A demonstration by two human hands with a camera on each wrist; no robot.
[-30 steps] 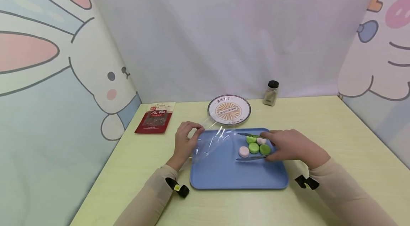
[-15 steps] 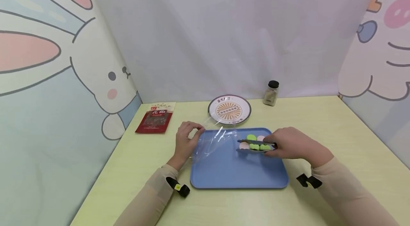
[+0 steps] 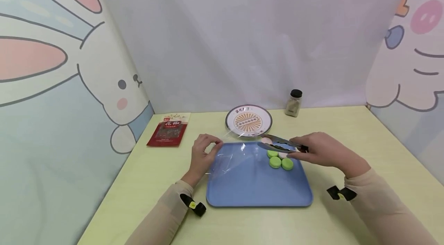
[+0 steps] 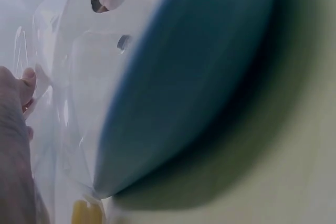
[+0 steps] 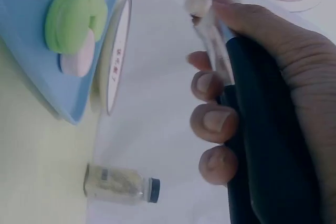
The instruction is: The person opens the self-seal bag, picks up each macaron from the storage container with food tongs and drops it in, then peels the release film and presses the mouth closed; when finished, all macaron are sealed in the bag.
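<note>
My right hand [image 3: 320, 150] grips metal tongs [image 3: 279, 149] with dark handles [image 5: 265, 124]. Between the tongs' tips is a pink macaron [image 3: 266, 141], raised above the far part of the blue tray [image 3: 256, 193]. Several green macarons [image 3: 287, 164] and another pink macaron [image 5: 79, 59] lie below on the tray's right side. Over the tray's left side, my left hand [image 3: 204, 157] pinches the edge of a clear plastic bag [image 3: 227, 162]. In the left wrist view, the bag [image 4: 63, 103] spreads out from the left hand's fingers, beside the tray.
Behind the tray stands a round white plate [image 3: 248, 120] with an orange pattern. A red spice packet [image 3: 168, 133] lies at the back left of the table [image 3: 166, 175]. At the back right is a small jar [image 3: 293, 103] with a black lid.
The tongs closed on the pink macaron at the left of the group, then rose away from the tray with it. My left hand has kept its hold on the bag.
</note>
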